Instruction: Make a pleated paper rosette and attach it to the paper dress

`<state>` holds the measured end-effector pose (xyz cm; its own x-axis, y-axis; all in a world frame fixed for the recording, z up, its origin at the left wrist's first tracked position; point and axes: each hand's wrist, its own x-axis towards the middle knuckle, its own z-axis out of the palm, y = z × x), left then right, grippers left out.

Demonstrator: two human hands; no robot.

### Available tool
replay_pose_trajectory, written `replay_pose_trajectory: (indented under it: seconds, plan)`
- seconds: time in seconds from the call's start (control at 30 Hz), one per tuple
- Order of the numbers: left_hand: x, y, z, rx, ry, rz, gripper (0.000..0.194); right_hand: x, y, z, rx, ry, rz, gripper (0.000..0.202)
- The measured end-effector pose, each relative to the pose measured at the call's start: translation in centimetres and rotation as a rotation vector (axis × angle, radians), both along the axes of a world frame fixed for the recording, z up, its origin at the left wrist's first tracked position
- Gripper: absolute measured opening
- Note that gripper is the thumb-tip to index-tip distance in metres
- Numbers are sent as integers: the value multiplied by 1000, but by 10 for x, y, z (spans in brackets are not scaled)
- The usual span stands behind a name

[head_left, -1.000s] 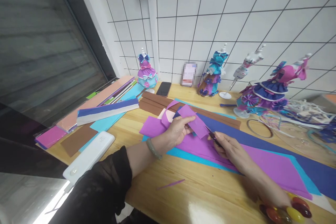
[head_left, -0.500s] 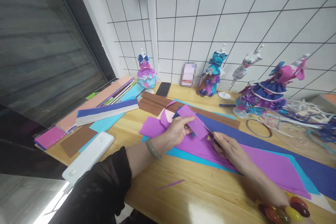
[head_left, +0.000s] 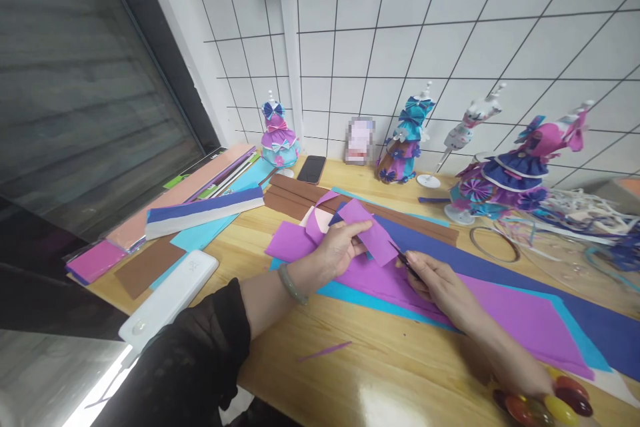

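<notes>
Between the thumb and fingers of my left hand is a small purple paper rectangle, held tilted above the sheets. My right hand is closed round a pair of dark scissors, and their tips meet the right edge of that paper. Below both hands lies a long purple paper sheet on top of light blue paper. A dark blue sheet stretches behind it. My right fingers hide most of the scissor handles.
Brown folded paper lies behind my hands. Several dress forms, including a pink and blue one, stand along the wall. A phone, a white device at left, a thin purple strip and tangled ribbons are on the table.
Hardly anything differs. Both hands keep their places, with the paper and scissors still in them; the view has shifted very slightly.
</notes>
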<state>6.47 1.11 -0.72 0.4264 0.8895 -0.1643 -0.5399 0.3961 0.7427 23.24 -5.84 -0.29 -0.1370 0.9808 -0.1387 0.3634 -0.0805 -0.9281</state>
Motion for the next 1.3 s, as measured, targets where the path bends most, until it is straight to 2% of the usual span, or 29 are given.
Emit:
replay_pose_trajectory:
  seconds: [0.43,0.83,1.3]
  plan:
    - [1,-1,1,14,6,35,23,0,-1,1,12,-10,-1,43]
    - [4,-9,4,22,17,-10,19,-1,0,-1,52,-9,9,43]
    - [6,-10,1,63,0,-15,25,-2,-1,2,43,-28,-15,41]
